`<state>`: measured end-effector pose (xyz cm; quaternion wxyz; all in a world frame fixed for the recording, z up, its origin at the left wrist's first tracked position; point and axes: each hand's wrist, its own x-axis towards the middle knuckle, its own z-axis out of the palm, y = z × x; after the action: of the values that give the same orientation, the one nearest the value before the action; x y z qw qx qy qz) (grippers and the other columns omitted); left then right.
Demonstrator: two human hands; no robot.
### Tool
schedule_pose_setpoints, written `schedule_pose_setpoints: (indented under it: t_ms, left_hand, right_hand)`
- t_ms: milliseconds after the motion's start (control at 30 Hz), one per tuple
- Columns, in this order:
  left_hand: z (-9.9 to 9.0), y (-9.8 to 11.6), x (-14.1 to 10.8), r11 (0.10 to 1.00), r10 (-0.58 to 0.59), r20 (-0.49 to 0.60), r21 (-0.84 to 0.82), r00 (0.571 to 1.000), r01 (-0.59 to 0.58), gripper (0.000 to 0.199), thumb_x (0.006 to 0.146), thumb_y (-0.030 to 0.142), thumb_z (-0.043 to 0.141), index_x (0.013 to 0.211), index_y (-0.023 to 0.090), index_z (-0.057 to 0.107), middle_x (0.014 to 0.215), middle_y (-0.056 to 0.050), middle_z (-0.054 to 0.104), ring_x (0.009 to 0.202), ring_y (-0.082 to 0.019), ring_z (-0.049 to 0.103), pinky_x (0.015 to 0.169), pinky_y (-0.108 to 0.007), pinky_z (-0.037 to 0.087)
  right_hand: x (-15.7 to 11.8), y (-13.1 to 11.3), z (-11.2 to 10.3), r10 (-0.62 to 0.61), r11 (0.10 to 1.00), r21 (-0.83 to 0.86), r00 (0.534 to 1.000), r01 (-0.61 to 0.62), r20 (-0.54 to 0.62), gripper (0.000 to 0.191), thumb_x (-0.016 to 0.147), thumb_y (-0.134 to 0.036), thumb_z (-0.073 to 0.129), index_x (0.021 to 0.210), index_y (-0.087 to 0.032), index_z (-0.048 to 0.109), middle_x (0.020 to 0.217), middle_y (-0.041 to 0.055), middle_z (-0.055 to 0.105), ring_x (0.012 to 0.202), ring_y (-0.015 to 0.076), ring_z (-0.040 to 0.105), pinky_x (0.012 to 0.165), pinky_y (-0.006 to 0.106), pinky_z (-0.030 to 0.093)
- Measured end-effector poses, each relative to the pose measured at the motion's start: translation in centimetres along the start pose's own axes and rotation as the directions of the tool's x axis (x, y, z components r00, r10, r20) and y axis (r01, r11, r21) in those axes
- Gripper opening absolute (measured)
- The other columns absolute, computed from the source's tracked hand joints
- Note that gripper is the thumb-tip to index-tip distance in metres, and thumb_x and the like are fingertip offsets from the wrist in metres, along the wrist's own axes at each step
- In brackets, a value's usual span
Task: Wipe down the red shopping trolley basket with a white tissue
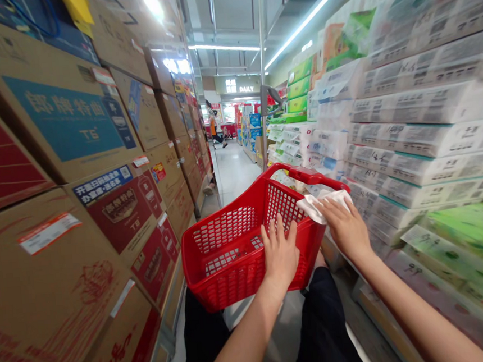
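Observation:
A red plastic shopping basket with pierced walls sits tilted between my knees, its long handle rising at the far right. The inside that shows holds nothing. My left hand rests over the basket's near rim, its fingers stretched out and spread. With my right hand I hold a crumpled white cloth against the right end of the basket, just below the handle. The fingers lie over the cloth and press it down; my right thumb is hidden.
Stacked cardboard boxes line the left side closely. Piled packs of paper tissues rise on the right, blurred at the edge. A metal pole stands ahead. Along the aisle floor, a person shows far off.

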<state>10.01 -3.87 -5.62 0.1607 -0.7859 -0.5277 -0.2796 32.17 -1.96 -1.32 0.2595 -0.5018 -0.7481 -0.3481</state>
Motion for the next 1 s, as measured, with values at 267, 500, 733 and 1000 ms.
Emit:
schedule_pose_setpoints:
  t_ms: [267,500,733,1000]
  left_hand:
    - [0.4,-0.6,-0.3,0.999,0.031,0.058,0.014,0.998,-0.032,0.076,0.09,0.025,0.059,0.16,0.012,0.032,0.165,-0.018,0.035,0.147,-0.03,0.043,0.122,-0.046,0.035]
    - [0.7,-0.7,0.0,0.999,0.029,0.047,0.012,0.998,-0.03,0.063,0.092,0.022,0.055,0.151,0.006,0.044,0.162,-0.02,0.038,0.146,-0.029,0.046,0.122,-0.043,0.037]
    - [-0.5,-1.0,-0.5,1.0,-0.006,-0.013,0.03,1.0,0.007,0.064,0.09,0.028,0.063,0.151,0.018,0.047,0.166,-0.017,0.032,0.155,-0.038,0.027,0.125,-0.066,0.019]
    - [0.5,-1.1,-0.8,0.997,-0.019,0.076,0.074,0.997,0.013,0.083,0.088,0.027,0.065,0.162,0.015,0.029,0.167,-0.021,0.026,0.148,-0.034,0.042,0.122,-0.056,0.032]
  right_hand:
    - [-0.5,0.3,-1.1,-0.199,0.978,0.079,0.978,0.194,0.066,0.069,0.097,-0.01,0.043,0.162,-0.029,0.029,0.154,0.0043,0.054,0.142,0.0218,0.05,0.127,0.053,0.023]
    - [-0.7,-1.8,0.1,-0.03,0.998,0.062,1.0,0.03,-0.005,0.072,0.094,-0.007,0.044,0.162,-0.027,0.03,0.151,0.0077,0.056,0.143,0.0251,0.048,0.123,0.054,0.031]
    - [-1.0,-2.8,-1.4,-0.194,0.975,0.125,0.979,0.184,0.068,0.07,0.098,-0.01,0.042,0.163,-0.03,0.025,0.156,0.0032,0.05,0.145,0.0212,0.047,0.127,0.053,0.023]
    - [-0.9,-3.4,-0.3,-0.052,0.993,0.107,0.999,0.052,0.001,0.069,0.097,-0.008,0.042,0.162,-0.029,0.029,0.151,0.0063,0.056,0.143,0.0237,0.049,0.125,0.053,0.028]
